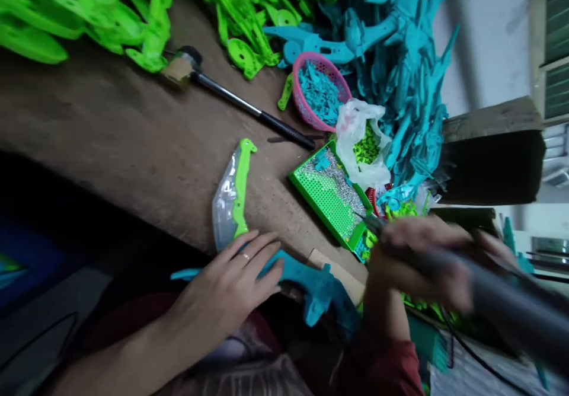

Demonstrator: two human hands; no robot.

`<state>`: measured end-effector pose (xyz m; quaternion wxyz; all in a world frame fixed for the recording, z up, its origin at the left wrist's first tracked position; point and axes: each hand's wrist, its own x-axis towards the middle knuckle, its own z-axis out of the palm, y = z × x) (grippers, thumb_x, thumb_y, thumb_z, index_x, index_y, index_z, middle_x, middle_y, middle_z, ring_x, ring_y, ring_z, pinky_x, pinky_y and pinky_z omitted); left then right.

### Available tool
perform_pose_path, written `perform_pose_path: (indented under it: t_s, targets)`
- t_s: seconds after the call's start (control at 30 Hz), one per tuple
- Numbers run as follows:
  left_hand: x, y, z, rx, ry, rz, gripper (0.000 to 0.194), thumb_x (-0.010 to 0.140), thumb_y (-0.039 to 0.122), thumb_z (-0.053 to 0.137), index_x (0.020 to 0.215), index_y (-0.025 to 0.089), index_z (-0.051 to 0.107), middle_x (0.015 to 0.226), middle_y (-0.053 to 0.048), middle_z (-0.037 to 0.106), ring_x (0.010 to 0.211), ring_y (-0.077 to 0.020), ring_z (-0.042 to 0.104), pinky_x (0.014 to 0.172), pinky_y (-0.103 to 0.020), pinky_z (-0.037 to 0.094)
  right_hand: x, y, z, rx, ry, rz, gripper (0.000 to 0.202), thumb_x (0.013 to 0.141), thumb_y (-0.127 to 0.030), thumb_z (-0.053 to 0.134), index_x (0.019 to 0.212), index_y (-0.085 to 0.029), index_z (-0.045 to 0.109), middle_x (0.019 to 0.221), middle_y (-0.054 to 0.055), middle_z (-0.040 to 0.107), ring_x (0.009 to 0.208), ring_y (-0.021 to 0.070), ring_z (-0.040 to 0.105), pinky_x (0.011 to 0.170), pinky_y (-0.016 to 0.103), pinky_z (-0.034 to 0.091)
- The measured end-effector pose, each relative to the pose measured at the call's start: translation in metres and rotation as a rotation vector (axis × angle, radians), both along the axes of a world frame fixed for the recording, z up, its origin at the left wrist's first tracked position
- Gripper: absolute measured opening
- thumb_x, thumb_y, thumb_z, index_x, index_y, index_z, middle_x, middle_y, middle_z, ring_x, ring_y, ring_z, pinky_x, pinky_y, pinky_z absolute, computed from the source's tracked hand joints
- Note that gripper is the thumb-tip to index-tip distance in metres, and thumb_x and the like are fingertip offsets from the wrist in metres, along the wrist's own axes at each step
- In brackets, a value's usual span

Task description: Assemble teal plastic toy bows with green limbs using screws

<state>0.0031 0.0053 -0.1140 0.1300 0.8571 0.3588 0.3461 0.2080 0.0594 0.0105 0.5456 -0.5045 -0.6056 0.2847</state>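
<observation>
My left hand (231, 280), with a ring on one finger, is closed over a teal plastic part (306, 283) at the table's near edge. My right hand (422, 265), smeared by motion, is wrapped round a dark electric screwdriver (489, 301). The screwdriver's tip reaches the right end of a green perforated tray (320, 200) with small silvery screws (344, 182) in it. Just beyond my left hand lies a curved piece with a bright green spine (240, 182) and a clear grey blade (224, 206).
A hammer (240, 102) lies across the brown table (111, 129). Behind it are piles of green parts (89, 5) and teal parts (400, 70). A pink basket (302, 102) of small teal pieces stands by a plastic bag (351, 141) of green bits. A cord (480, 360) hangs at right.
</observation>
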Motion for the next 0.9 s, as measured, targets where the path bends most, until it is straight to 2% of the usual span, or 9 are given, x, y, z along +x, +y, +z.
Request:
perform_pose_path:
  t_s: [0.03,0.07,0.13,0.23,0.37,0.53,0.63,0.8,0.9]
  targets:
    - [0.0,-0.002,-0.003,0.026,-0.005,0.006,0.02,0.096,0.015,0.053,0.104,0.013,0.071,0.123,-0.018,0.071,0.121,-0.032,0.064,0.113,-0.051,0.04,-0.002,0.022,-0.015,0.245,0.122,-0.072,0.022,0.083,-0.051,0.058,0.092,-0.032,0.053,0.057,-0.008,0.042,0.046,0.0117,0.048,0.047,0.026,0.05]
    - [0.001,-0.003,-0.006,0.045,-0.014,0.008,0.021,0.096,0.012,0.051,0.102,0.014,0.071,0.126,-0.018,0.069,0.124,-0.0316,0.063,0.115,-0.052,0.038,-0.004,0.044,-0.03,0.378,0.21,-0.142,0.019,0.083,-0.038,0.057,0.1,-0.033,0.052,0.057,-0.01,0.042,0.044,0.01,0.045,0.046,0.023,0.048]
    - [0.001,-0.005,-0.008,0.067,-0.043,0.003,0.025,0.096,0.008,0.047,0.098,0.015,0.071,0.129,-0.018,0.068,0.126,-0.0293,0.062,0.117,-0.051,0.036,-0.004,0.079,-0.059,0.383,0.252,-0.191,0.024,0.081,-0.025,0.052,0.105,-0.03,0.048,0.056,-0.011,0.045,0.042,0.0094,0.044,0.047,0.022,0.048]
    - [-0.001,-0.005,-0.003,0.027,-0.062,0.004,0.026,0.097,0.007,0.046,0.094,0.015,0.07,0.128,-0.017,0.069,0.124,-0.0267,0.064,0.117,-0.049,0.037,-0.001,0.101,-0.083,0.279,0.249,-0.216,0.026,0.08,-0.025,0.049,0.105,-0.028,0.046,0.056,-0.011,0.045,0.043,0.0104,0.046,0.048,0.024,0.048]
    - [-0.006,-0.004,0.005,-0.063,-0.049,-0.017,0.029,0.097,0.004,0.043,0.099,0.016,0.07,0.131,-0.015,0.068,0.129,-0.0263,0.06,0.118,-0.048,0.036,0.004,0.099,-0.086,0.237,0.242,-0.254,0.026,0.079,-0.03,0.049,0.104,-0.028,0.045,0.056,-0.011,0.042,0.042,0.0107,0.045,0.047,0.025,0.047]
    - [-0.008,-0.008,0.006,-0.103,-0.054,-0.024,0.035,0.1,0.006,0.037,0.105,0.017,0.071,0.136,-0.014,0.065,0.132,-0.026,0.057,0.119,-0.048,0.033,0.003,0.1,-0.086,0.206,0.222,-0.247,0.024,0.079,-0.033,0.05,0.101,-0.029,0.043,0.056,-0.011,0.04,0.042,0.0102,0.044,0.046,0.024,0.046]
    - [-0.01,-0.005,0.008,-0.165,-0.047,-0.011,0.039,0.102,0.01,0.034,0.11,0.019,0.071,0.139,-0.012,0.063,0.134,-0.0264,0.054,0.117,-0.048,0.036,0.002,0.101,-0.088,0.212,0.224,-0.245,0.023,0.08,-0.033,0.051,0.1,-0.028,0.042,0.057,-0.011,0.041,0.043,0.0098,0.045,0.046,0.024,0.045]
    - [-0.015,0.014,0.015,-0.057,0.011,-0.066,0.029,0.103,0.021,0.043,0.117,0.016,0.068,0.12,-0.009,0.073,0.112,-0.0225,0.068,0.11,-0.043,0.043,0.001,0.099,-0.086,0.237,0.237,-0.233,0.022,0.081,-0.033,0.052,0.101,-0.027,0.042,0.057,-0.011,0.043,0.044,0.0096,0.046,0.047,0.024,0.046]
    - [-0.015,0.021,0.015,-0.019,0.026,-0.065,0.029,0.103,0.024,0.046,0.119,0.013,0.067,0.114,-0.009,0.075,0.105,-0.0225,0.07,0.109,-0.044,0.042,0.001,0.098,-0.086,0.219,0.222,-0.26,0.024,0.081,-0.036,0.053,0.1,-0.027,0.042,0.058,-0.011,0.042,0.044,0.0095,0.047,0.047,0.025,0.046]
